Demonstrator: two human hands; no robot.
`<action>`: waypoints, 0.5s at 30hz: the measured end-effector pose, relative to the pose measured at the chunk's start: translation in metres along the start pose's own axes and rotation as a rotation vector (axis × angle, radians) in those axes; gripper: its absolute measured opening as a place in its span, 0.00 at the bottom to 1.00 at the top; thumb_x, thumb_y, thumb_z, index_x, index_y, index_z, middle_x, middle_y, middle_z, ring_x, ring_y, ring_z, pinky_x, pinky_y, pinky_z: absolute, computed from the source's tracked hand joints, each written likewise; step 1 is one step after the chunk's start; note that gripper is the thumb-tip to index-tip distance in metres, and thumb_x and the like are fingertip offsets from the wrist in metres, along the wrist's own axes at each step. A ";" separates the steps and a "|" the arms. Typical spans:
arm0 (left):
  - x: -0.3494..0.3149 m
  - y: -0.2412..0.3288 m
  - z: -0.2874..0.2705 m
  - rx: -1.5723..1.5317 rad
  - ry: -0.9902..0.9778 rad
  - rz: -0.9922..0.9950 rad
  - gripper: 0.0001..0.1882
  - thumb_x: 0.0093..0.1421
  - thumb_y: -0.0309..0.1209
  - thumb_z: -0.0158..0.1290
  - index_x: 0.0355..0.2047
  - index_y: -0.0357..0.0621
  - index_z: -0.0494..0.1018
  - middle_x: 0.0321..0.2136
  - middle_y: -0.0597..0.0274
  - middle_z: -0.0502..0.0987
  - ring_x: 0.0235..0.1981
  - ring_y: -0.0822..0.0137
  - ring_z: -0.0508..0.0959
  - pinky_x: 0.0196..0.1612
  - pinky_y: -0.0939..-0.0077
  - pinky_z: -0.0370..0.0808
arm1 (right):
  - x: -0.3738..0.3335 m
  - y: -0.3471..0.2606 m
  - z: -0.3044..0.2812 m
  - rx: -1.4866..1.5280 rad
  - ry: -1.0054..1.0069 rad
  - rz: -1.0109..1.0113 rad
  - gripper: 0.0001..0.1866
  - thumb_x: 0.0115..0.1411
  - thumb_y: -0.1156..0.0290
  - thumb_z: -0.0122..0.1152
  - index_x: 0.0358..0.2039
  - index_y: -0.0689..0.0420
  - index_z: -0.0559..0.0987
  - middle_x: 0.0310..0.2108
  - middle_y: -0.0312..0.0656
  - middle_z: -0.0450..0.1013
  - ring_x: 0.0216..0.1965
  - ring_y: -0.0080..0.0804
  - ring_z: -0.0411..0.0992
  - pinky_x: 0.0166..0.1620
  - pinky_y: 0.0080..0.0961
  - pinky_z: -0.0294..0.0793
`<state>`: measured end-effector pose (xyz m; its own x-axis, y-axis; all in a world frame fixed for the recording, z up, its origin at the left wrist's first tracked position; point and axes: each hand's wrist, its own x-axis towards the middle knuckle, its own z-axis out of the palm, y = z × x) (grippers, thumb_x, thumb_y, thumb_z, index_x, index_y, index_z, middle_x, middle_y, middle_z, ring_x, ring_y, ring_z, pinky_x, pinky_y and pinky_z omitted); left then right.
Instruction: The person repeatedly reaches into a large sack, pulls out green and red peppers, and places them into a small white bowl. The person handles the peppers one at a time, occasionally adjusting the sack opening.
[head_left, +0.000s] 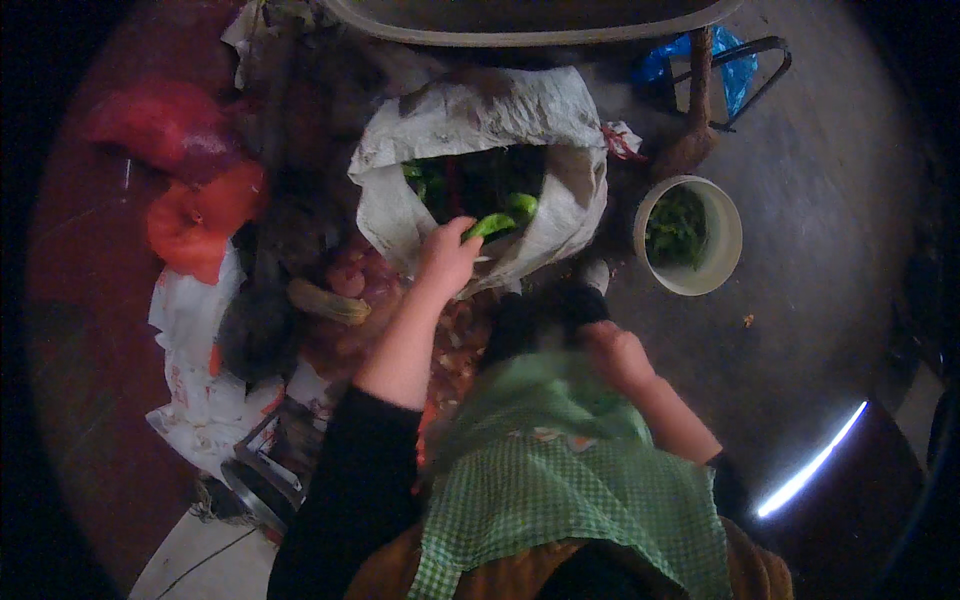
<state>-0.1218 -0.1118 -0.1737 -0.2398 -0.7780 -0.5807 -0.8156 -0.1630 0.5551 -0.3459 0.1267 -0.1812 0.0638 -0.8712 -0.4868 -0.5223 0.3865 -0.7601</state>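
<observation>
My left hand (447, 258) is at the near left side of a white woven sack (578, 205), its fingers closed around a long green pepper (491, 225). The sack's mouth is folded wide, and more green peppers (522, 203) lie inside; its depth is dark. Over the green checked apron (560, 480), by my right knee, my right hand (617, 354) is curled and slightly blurred. Its fingertips are hidden, and I cannot make out what it holds, if anything.
A pale bucket (727, 240) with green stems or leaves stands right of the sack. Red bags (165, 125), an orange bag (205, 212) and white plastic bags (195, 350) crowd the left. A large basin rim (530, 38) crosses the far side; a blue bag (738, 70) lies beyond.
</observation>
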 end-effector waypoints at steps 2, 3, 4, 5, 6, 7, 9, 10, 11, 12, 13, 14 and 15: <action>-0.034 0.006 -0.031 -0.325 -0.094 -0.053 0.17 0.62 0.29 0.50 0.50 0.35 0.71 0.32 0.59 0.77 0.33 0.68 0.75 0.38 0.73 0.72 | 0.013 -0.016 -0.011 0.027 0.051 -0.042 0.15 0.56 0.75 0.56 0.45 0.56 0.78 0.39 0.51 0.75 0.41 0.52 0.73 0.45 0.39 0.74; -0.050 0.011 -0.044 -0.482 -0.158 -0.070 0.16 0.64 0.27 0.47 0.50 0.33 0.70 0.31 0.64 0.75 0.34 0.73 0.72 0.37 0.77 0.70 | 0.021 -0.026 -0.019 0.108 0.077 -0.063 0.15 0.57 0.74 0.56 0.45 0.57 0.77 0.39 0.50 0.75 0.41 0.50 0.74 0.45 0.38 0.74; -0.064 0.015 -0.054 -0.592 -0.188 -0.049 0.16 0.64 0.27 0.47 0.50 0.34 0.70 0.30 0.65 0.74 0.32 0.75 0.71 0.36 0.79 0.69 | 0.030 -0.039 -0.026 0.139 0.112 -0.099 0.15 0.58 0.73 0.57 0.46 0.58 0.77 0.39 0.49 0.76 0.41 0.49 0.74 0.45 0.37 0.73; -0.077 0.018 -0.061 -0.702 -0.217 -0.026 0.15 0.64 0.27 0.47 0.51 0.35 0.70 0.29 0.67 0.74 0.31 0.76 0.70 0.35 0.81 0.68 | 0.039 -0.053 -0.032 0.169 0.146 -0.134 0.15 0.58 0.72 0.57 0.46 0.59 0.76 0.39 0.48 0.76 0.41 0.48 0.75 0.45 0.36 0.73; -0.088 0.021 -0.067 -0.820 -0.251 0.008 0.15 0.65 0.27 0.47 0.51 0.36 0.70 0.28 0.69 0.73 0.29 0.77 0.69 0.34 0.83 0.68 | 0.047 -0.068 -0.038 0.249 0.189 -0.159 0.15 0.60 0.70 0.57 0.46 0.60 0.76 0.36 0.46 0.75 0.38 0.42 0.74 0.43 0.34 0.73; -0.096 0.024 -0.071 -0.818 -0.266 -0.002 0.15 0.65 0.27 0.47 0.50 0.36 0.70 0.29 0.69 0.73 0.30 0.77 0.69 0.34 0.83 0.68 | 0.055 -0.084 -0.043 0.330 0.231 -0.184 0.15 0.62 0.67 0.56 0.46 0.60 0.76 0.33 0.44 0.75 0.35 0.37 0.74 0.40 0.31 0.74; -0.110 0.028 -0.073 -0.854 -0.313 0.023 0.15 0.65 0.27 0.47 0.50 0.35 0.70 0.29 0.69 0.73 0.31 0.77 0.69 0.35 0.83 0.67 | 0.064 -0.112 -0.059 0.536 0.207 -0.170 0.17 0.65 0.62 0.54 0.47 0.62 0.75 0.30 0.41 0.74 0.31 0.28 0.72 0.37 0.26 0.73; -0.113 0.030 -0.072 -0.802 -0.317 0.048 0.16 0.65 0.27 0.47 0.51 0.34 0.70 0.30 0.68 0.73 0.31 0.77 0.70 0.36 0.82 0.68 | 0.066 -0.122 -0.068 0.661 0.140 -0.130 0.19 0.66 0.60 0.52 0.48 0.62 0.75 0.30 0.39 0.74 0.30 0.25 0.70 0.35 0.24 0.73; -0.116 0.031 -0.070 -0.793 -0.317 0.061 0.16 0.65 0.27 0.47 0.52 0.34 0.70 0.30 0.68 0.74 0.32 0.77 0.70 0.37 0.82 0.68 | 0.067 -0.131 -0.078 0.787 0.077 -0.111 0.20 0.67 0.58 0.51 0.48 0.63 0.74 0.30 0.37 0.73 0.30 0.21 0.69 0.34 0.22 0.72; -0.119 0.033 -0.067 -0.786 -0.319 0.076 0.17 0.65 0.27 0.47 0.52 0.34 0.69 0.31 0.68 0.74 0.33 0.76 0.71 0.38 0.82 0.69 | 0.068 -0.138 -0.087 0.866 -0.067 -0.058 0.22 0.68 0.54 0.49 0.50 0.61 0.74 0.30 0.34 0.73 0.27 0.18 0.67 0.31 0.17 0.69; -0.122 0.035 -0.065 -0.790 -0.330 0.092 0.17 0.64 0.26 0.47 0.53 0.35 0.69 0.31 0.68 0.75 0.34 0.76 0.71 0.39 0.82 0.69 | 0.065 -0.145 -0.089 0.966 -0.136 -0.023 0.22 0.67 0.54 0.50 0.49 0.61 0.74 0.30 0.34 0.73 0.26 0.18 0.66 0.30 0.17 0.68; -0.124 0.037 -0.063 -0.771 -0.374 0.050 0.19 0.64 0.26 0.48 0.55 0.36 0.68 0.34 0.67 0.76 0.38 0.75 0.73 0.45 0.81 0.69 | 0.063 -0.151 -0.089 1.065 -0.205 0.014 0.22 0.67 0.54 0.50 0.48 0.60 0.74 0.30 0.34 0.73 0.26 0.17 0.65 0.30 0.16 0.67; -0.126 0.039 -0.061 -0.767 -0.417 0.071 0.19 0.64 0.26 0.48 0.56 0.36 0.67 0.36 0.66 0.76 0.39 0.74 0.73 0.47 0.81 0.69 | 0.061 -0.155 -0.088 1.194 -0.299 -0.013 0.21 0.67 0.54 0.51 0.47 0.60 0.75 0.30 0.34 0.73 0.25 0.17 0.65 0.29 0.16 0.66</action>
<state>-0.0914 -0.0567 -0.0424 -0.5718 -0.5410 -0.6168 -0.2481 -0.6026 0.7585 -0.3360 -0.0130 -0.0556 0.3374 -0.8342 -0.4363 0.5752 0.5495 -0.6059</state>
